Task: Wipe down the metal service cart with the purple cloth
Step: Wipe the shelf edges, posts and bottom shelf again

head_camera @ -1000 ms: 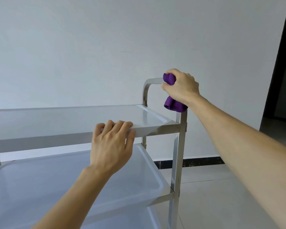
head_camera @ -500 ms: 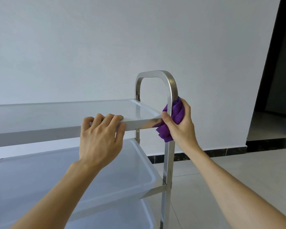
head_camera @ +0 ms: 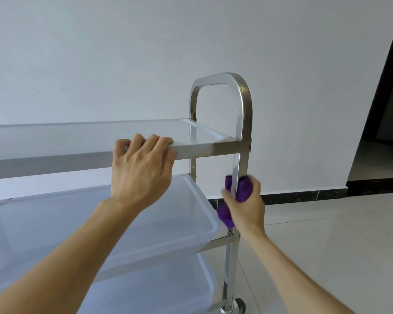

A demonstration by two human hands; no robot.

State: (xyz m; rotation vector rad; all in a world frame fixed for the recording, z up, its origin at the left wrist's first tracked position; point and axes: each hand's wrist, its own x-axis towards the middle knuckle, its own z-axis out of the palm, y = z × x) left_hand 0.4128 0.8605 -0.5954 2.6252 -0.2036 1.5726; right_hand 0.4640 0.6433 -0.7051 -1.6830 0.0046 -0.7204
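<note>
Right hand grips purple cloth round the cart post, lower than before; left hand clasps the top shelf edge.

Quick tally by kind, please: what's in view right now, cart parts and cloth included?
Cart shelves: 3, top, middle, bottom
Arched handle: 1
Caster wheels in view: 1
Purple cloth: 1
Hands: 2, left hand, right hand
Total: 8
</note>
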